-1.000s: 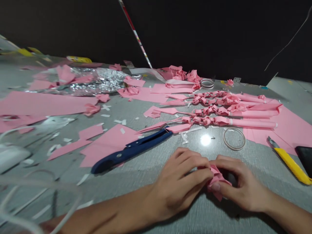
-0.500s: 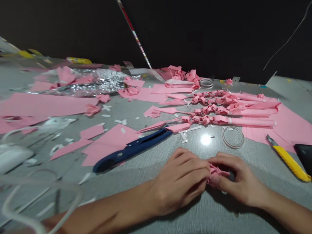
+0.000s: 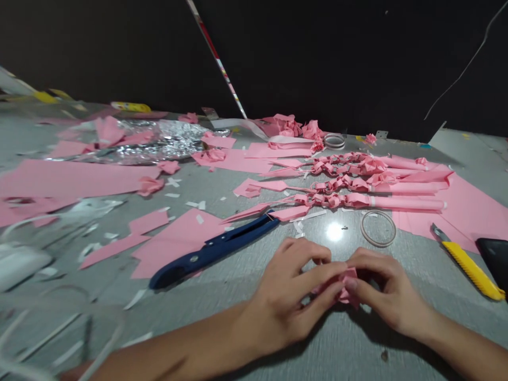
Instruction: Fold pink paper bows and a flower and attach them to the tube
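Note:
Between my two hands is a small folded piece of pink paper (image 3: pixel 348 297), partly hidden by fingers. My left hand (image 3: pixel 299 293) pinches its left side with thumb and fingertips. From the right, my right hand (image 3: pixel 383 288) grips the same piece between thumb and index finger. Beyond the hands lie several pink paper rolls (image 3: pixel 408 203) with folded paper chains (image 3: pixel 333 200) attached at their left ends. A tape ring (image 3: pixel 378 228) rests flat just past my right hand. Dark blue scissors (image 3: pixel 214 248) lie to the left.
A yellow cutter (image 3: pixel 472 267) and a black object (image 3: pixel 494 259) are at the right. Pink sheets (image 3: pixel 71 177), white paper scraps and crinkled silver foil (image 3: pixel 159 140) cover the left. White cables (image 3: pixel 59 365) run at the lower left. A dark wall (image 3: pixel 317 58) stands behind.
My left hand has turned and its fingers have spread somewhat, showing the thumb side. The pink piece has been turned between the fingers. The whole view has shifted slightly.

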The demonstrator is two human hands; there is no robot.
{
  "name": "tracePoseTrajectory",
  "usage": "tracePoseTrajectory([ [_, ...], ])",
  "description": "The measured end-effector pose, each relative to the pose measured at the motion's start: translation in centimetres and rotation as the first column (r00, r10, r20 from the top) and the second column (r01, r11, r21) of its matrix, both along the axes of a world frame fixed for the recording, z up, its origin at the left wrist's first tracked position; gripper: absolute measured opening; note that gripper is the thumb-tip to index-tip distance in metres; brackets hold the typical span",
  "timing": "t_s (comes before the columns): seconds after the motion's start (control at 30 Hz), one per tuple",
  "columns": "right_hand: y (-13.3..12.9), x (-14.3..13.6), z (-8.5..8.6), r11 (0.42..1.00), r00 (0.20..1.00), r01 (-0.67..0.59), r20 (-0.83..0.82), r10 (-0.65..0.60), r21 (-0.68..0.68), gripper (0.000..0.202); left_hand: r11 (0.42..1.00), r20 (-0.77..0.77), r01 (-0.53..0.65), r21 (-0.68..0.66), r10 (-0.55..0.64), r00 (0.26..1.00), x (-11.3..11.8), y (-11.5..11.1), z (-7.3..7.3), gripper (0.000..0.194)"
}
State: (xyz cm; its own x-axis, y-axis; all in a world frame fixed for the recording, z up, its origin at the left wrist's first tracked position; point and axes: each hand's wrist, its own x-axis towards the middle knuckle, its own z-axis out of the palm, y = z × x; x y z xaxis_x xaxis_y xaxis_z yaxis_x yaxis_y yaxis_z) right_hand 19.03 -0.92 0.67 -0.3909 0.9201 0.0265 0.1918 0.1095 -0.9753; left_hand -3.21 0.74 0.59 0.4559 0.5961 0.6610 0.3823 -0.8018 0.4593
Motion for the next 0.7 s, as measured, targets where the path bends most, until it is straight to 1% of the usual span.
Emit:
tracePoseTrajectory([
  [0.1,-0.03,-0.04,-0.1,1.0,1.0,-0.015,0.008,0.015,0.025,0.024,0.999,-0.05,0.032,0.042,-0.03,0.998,-0.02,-0.01,-0.38,0.021],
  [0.2,-0.06,0.01,-0.39,0.999,1.0,-0.018,-0.014,0.017,-0.043,0.019,0.998,-0.058,0.037,0.049,-0.034,0.998,-0.11,0.12,-0.6,0.017],
  [0.3,-0.13,0.08,-0.4,0.996,1.0,-0.022,-0.001,0.023,-0.082,0.027,0.999,-0.042,0.043,0.026,-0.042,0.998,-0.16,0.2,-0.66,0.011],
  [0.37,-0.2,0.12,-0.27,0.997,0.999,-0.034,0.015,0.035,-0.062,0.033,0.999,-0.031,0.049,0.004,-0.048,0.998,-0.15,0.23,-0.67,0.011],
  [0.5,-0.35,0.21,-0.11,0.997,0.997,-0.069,0.021,0.07,-0.034,0.052,0.997,-0.03,0.068,-0.035,-0.069,0.997,-0.2,0.43,-0.74,0.011],
  [0.57,-0.38,0.2,-0.06,0.997,0.998,-0.064,0.024,0.065,-0.036,0.051,0.996,-0.035,0.083,-0.029,-0.084,0.996,-0.27,0.59,-0.8,0.013],
  [0.63,-0.37,0.15,0.08,0.998,0.999,-0.046,0.022,0.047,-0.045,0.044,0.996,-0.04,0.083,-0.031,-0.085,0.996,-0.34,0.73,-0.86,0.014],
  [0.7,-0.32,0.07,0.28,0.998,0.999,-0.033,0.027,0.034,-0.055,0.039,0.996,-0.032,0.066,-0.063,-0.068,0.997,-0.37,0.8,-0.88,0.012],
])
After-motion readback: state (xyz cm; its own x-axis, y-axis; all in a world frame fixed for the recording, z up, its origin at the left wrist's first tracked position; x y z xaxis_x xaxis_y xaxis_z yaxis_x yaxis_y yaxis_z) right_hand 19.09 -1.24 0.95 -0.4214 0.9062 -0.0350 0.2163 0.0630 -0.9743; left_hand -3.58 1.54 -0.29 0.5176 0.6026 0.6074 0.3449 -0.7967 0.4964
